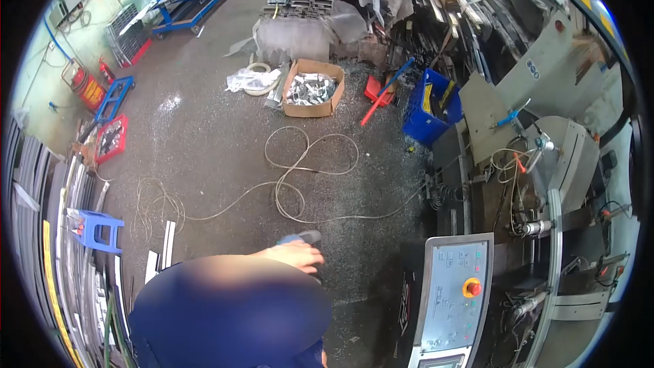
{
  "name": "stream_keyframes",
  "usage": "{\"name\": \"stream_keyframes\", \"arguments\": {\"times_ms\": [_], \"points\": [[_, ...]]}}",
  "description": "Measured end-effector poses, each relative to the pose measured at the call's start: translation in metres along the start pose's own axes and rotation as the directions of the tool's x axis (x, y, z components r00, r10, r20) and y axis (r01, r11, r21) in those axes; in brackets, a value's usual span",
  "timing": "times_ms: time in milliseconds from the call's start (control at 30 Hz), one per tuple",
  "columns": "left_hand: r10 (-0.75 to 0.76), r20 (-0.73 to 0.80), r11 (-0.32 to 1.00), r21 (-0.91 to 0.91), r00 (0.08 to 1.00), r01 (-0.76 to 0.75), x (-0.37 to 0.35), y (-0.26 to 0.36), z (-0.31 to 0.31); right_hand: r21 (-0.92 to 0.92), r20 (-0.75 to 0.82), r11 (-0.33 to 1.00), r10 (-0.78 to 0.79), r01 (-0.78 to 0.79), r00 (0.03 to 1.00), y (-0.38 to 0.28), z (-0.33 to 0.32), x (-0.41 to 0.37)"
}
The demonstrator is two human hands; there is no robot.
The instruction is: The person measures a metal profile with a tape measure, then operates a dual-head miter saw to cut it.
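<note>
Ahead, a cardboard box holds silvery pieces — the left hand's grip, I can't tell.

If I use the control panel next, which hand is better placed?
Probably your right hand: barely visible, but on the side toward the control panel. Your left hand would likely reach across.

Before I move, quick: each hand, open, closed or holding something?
Left hand: looks loosely open, no object visible in it.
Right hand: cannot tell, only a sliver shows near the bottom edge.
</note>
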State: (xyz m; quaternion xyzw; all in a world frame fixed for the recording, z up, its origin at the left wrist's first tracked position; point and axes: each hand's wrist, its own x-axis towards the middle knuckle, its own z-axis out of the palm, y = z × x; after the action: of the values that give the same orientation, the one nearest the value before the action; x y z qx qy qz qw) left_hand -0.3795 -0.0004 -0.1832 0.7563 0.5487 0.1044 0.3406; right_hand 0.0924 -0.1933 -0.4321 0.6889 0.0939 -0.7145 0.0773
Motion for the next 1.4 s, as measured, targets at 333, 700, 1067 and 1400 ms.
{"name": "stream_keyframes", "arguments": {"times_ms": [333,700,1067,1400], "points": [[-0.198,0.188,0.948,-0.212,0.962,0.237,-0.057,-0.125,0.06,-0.093,-0.034,0.975,-0.206,0.202,0.978,-0.153,0.118,-0.096],[-0.54,0.303,0.686,-0.383,0.785,0.619,-0.163,-0.281,-0.006,-0.238,0.025,0.943,-0.232,0.231,0.972,-0.259,0.313,-0.151],[-0.792,-0.06,0.488,-0.659,0.607,0.572,-0.295,-0.303,-0.074,-0.346,0.12,0.914,-0.181,0.212,0.976,-0.315,0.413,-0.202],[-0.771,0.471,-0.251,-0.843,0.429,0.475,-0.334,-0.248,-0.129,-0.378,0.162,0.921,-0.038,0.098,0.986,-0.371,0.436,-0.225]]}}
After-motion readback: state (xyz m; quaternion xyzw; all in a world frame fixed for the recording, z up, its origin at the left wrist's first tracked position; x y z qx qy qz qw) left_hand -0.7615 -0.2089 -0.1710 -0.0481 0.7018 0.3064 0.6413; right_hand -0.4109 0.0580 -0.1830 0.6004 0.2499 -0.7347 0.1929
